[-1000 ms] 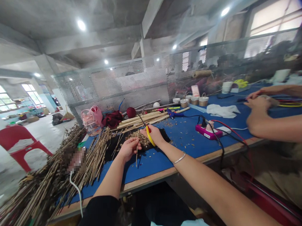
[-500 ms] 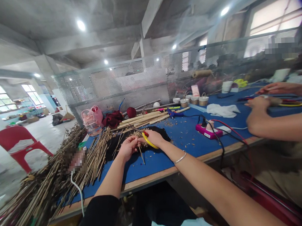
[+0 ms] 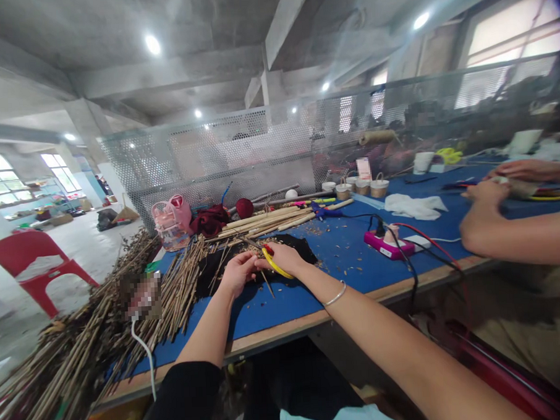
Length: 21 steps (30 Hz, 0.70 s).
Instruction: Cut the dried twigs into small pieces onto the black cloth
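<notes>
My right hand (image 3: 286,257) is closed on a pair of scissors with yellow and red handles (image 3: 273,261), blades pointing left over a black cloth (image 3: 304,249). Just to its left, my left hand (image 3: 239,272) pinches a thin dry twig (image 3: 266,283) that slants down toward the table's near edge. The two hands almost touch, above a small heap of twig clippings on the cloth. A silver bangle (image 3: 334,294) sits on my right wrist.
A big pile of dry stalks (image 3: 95,336) covers the blue table's (image 3: 347,263) left end. Bamboo sticks (image 3: 271,221), a pink bag (image 3: 171,221), small baskets (image 3: 376,186), a pink power strip (image 3: 388,242) with cables and a white cloth (image 3: 414,205) lie behind. Another person's hands (image 3: 492,191) work at right.
The scissors swung from pointing up and away to pointing left and low. The twig in my left hand tilted, its free end shifting right. The other person's hands shifted slightly.
</notes>
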Tool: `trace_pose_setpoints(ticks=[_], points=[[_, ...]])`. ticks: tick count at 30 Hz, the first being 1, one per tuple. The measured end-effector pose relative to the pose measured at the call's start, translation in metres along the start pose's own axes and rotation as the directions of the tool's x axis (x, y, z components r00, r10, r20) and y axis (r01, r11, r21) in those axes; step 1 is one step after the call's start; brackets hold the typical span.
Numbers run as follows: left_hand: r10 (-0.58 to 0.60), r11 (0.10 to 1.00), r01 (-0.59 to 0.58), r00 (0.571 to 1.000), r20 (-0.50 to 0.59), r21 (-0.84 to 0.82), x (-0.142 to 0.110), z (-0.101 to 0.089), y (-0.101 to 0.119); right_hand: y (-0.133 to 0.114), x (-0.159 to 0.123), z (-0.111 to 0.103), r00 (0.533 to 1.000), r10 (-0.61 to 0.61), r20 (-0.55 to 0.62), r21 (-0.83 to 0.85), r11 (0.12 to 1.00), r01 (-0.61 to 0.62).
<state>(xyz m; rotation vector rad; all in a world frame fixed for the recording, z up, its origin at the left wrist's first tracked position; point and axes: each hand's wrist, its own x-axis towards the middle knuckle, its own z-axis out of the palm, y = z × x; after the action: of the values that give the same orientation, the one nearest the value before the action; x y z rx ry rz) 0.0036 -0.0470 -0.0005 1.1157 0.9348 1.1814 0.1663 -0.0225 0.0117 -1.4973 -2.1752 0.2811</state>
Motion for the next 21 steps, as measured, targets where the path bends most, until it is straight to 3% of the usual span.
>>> trace_pose_setpoints(ticks=[21], points=[[-0.003, 1.0, 0.002, 1.0, 0.012, 0.03, 0.0025, 0.0008, -0.0022, -0.0037, -0.0022, 0.006, 1.0, -0.008, -0.014, 0.049, 0.999, 0.009]])
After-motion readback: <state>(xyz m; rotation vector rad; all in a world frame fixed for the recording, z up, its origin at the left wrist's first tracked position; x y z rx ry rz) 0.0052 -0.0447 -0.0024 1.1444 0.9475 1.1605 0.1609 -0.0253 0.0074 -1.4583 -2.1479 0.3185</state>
